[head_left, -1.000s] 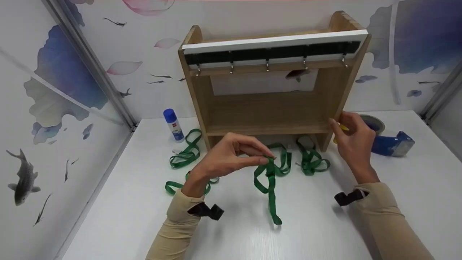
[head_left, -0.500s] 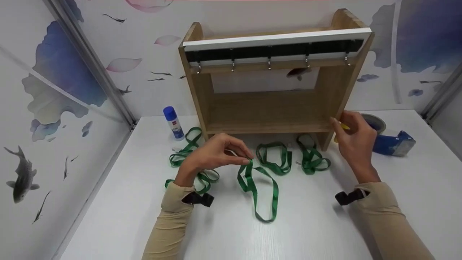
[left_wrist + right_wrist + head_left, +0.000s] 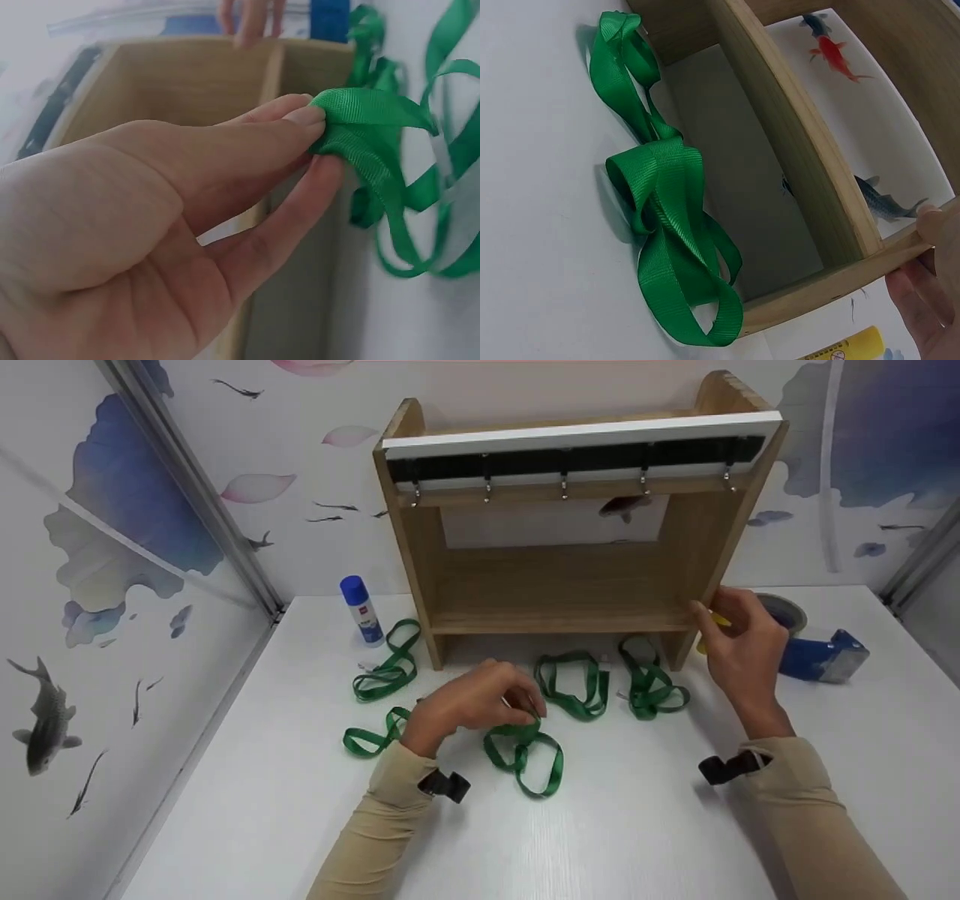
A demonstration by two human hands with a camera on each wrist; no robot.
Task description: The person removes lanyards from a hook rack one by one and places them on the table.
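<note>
My left hand (image 3: 484,697) pinches a green ribbon lanyard (image 3: 560,769) between thumb and fingertips, low over the white table. In the left wrist view the folded ribbon (image 3: 367,105) comes out of the fingertips and its loops hang beyond. My right hand (image 3: 742,660) grips the right side panel of a small wooden shelf (image 3: 562,585), thumb on the panel's edge and fingers on the outer side, as the right wrist view shows. A black strip (image 3: 517,465) with several metal hooks runs along the shelf's upper front; the hooks carry nothing.
More green ribbons (image 3: 577,709) lie before the shelf and at its left. A glue stick (image 3: 361,611) with a blue cap stands left. Behind my right hand are a tape roll (image 3: 795,615) and a blue tape dispenser (image 3: 814,658). A yellow tube (image 3: 847,345) lies beside the shelf.
My left hand has carried the lanyard left, then lowered it toward the table, its loop gathering below the fingers. My right hand keeps its grip on the shelf's side.
</note>
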